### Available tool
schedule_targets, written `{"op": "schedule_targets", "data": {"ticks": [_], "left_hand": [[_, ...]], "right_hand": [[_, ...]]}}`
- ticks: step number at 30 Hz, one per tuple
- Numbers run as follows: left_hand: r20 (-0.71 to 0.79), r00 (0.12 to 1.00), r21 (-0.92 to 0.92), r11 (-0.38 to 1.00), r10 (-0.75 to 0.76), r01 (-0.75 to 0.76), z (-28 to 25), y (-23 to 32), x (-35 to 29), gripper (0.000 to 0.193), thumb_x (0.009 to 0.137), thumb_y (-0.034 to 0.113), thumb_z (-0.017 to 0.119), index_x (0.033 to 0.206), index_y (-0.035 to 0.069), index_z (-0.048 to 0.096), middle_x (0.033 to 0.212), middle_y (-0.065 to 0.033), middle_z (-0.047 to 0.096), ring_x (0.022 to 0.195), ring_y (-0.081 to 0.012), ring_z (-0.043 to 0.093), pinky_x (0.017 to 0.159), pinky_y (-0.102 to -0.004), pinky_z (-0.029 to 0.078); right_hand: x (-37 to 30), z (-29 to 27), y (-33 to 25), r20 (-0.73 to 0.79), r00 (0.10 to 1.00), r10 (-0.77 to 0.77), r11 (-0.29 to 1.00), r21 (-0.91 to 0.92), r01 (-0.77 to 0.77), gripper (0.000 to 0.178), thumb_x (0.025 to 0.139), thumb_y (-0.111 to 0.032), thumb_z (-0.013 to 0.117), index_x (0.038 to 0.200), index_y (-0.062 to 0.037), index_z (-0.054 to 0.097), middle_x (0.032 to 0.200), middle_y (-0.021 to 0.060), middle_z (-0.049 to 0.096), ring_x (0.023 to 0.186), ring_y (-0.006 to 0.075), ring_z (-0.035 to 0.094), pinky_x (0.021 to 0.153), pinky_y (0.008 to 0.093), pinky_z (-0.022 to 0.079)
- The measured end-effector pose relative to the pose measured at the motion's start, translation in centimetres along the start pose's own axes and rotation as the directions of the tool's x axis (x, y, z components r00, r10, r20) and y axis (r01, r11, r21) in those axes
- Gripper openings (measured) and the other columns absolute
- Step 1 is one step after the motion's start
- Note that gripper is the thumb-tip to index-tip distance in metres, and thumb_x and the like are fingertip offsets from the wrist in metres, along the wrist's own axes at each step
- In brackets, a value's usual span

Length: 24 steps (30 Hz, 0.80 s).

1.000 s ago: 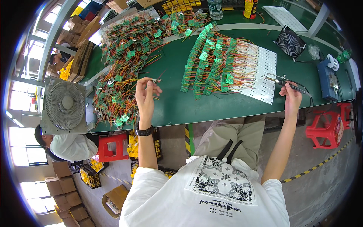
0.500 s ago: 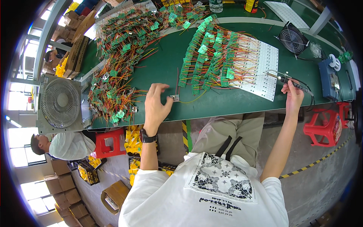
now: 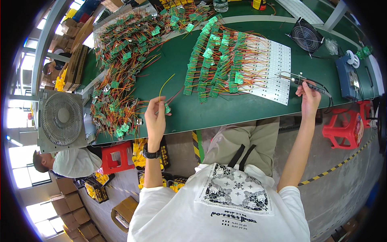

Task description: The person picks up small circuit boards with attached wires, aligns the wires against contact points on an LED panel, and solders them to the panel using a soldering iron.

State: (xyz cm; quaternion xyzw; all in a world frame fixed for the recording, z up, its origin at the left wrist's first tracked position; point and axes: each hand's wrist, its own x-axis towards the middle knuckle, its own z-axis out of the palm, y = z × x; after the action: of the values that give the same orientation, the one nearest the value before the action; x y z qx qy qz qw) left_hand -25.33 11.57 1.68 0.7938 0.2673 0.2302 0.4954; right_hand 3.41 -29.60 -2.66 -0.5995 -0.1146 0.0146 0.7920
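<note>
1. Green workbench [image 3: 189, 115]: across the upper half.
2. Soldering iron [image 3: 310, 85], right: pinched in my right hand [image 3: 309, 97].
3. Circuit board [image 3: 168, 108], left of centre: just right of my left hand's [image 3: 155, 119] thumb.
4. Yellow wire [image 3: 163, 86]: those fingertips pinch it.

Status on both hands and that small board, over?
Left hand holding small wired green board. Right hand gripping soldering iron, pointed toward white perforated plate. Rows of wired boards between hands.
</note>
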Motion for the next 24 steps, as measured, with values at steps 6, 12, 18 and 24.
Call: {"op": "schedule_targets", "data": {"ticks": [6, 12, 18, 24], "left_hand": [[-0.001, 0.997, 0.137, 0.987, 0.08, -0.079, 0.3, 3.7, -1.3, 0.021, 0.1, 0.012, 0.054, 0.104, -0.006, 0.063, 0.079, -0.0063, 0.069, 0.072, -0.011, 0.066, 0.066, -0.0239, 0.051], [0.257, 0.944, -0.136, 0.975, 0.208, -0.178, 5.6, 9.8, -1.6, 0.021, 0.102, 0.008, 0.047, 0.112, -0.005, 0.061, 0.079, -0.0081, 0.067, 0.071, -0.0138, 0.066, 0.066, -0.026, 0.053], [0.587, 0.731, -0.121, 0.931, 0.347, -0.345, 15.3, 10.2, 1.8, 0.018, 0.096, 0.008, 0.057, 0.106, -0.005, 0.064, 0.073, -0.0109, 0.067, 0.061, -0.0138, 0.065, 0.058, -0.0273, 0.052], [0.515, 0.61, -0.106, 0.751, 0.603, -0.652, 20.1, 8.5, 4.3, 0.018, 0.092, 0.003, 0.058, 0.106, -0.004, 0.064, 0.079, -0.015, 0.066, 0.067, -0.0241, 0.066, 0.064, -0.033, 0.053]], "right_hand": [[-0.4, -0.1, 0.1, -0.03, 0.999, 0.021, 1.0, -0.003, -0.021, 0.022, 0.09, -0.008, 0.066, 0.108, 0.0045, 0.063, 0.078, 0.0089, 0.067, 0.063, 0.0152, 0.062, 0.058, 0.0241, 0.046], [-0.2, 0.5, -0.1, -0.04, 0.999, 0.016, 0.999, -0.034, -0.017, 0.023, 0.09, -0.009, 0.066, 0.108, 0.0052, 0.063, 0.077, 0.0092, 0.067, 0.062, 0.0147, 0.061, 0.058, 0.0235, 0.046], [-0.1, 0.3, -0.3, -0.041, 0.999, 0.02, 0.999, -0.029, -0.022, 0.021, 0.089, -0.01, 0.068, 0.104, 0.0048, 0.064, 0.077, 0.0099, 0.066, 0.062, 0.0152, 0.062, 0.057, 0.0245, 0.046], [-0.1, 0.5, -0.3, -0.042, 0.999, 0.029, 0.999, -0.039, -0.031, 0.021, 0.089, -0.01, 0.068, 0.104, 0.004, 0.064, 0.077, 0.0101, 0.066, 0.061, 0.0158, 0.062, 0.057, 0.0249, 0.046]]}}
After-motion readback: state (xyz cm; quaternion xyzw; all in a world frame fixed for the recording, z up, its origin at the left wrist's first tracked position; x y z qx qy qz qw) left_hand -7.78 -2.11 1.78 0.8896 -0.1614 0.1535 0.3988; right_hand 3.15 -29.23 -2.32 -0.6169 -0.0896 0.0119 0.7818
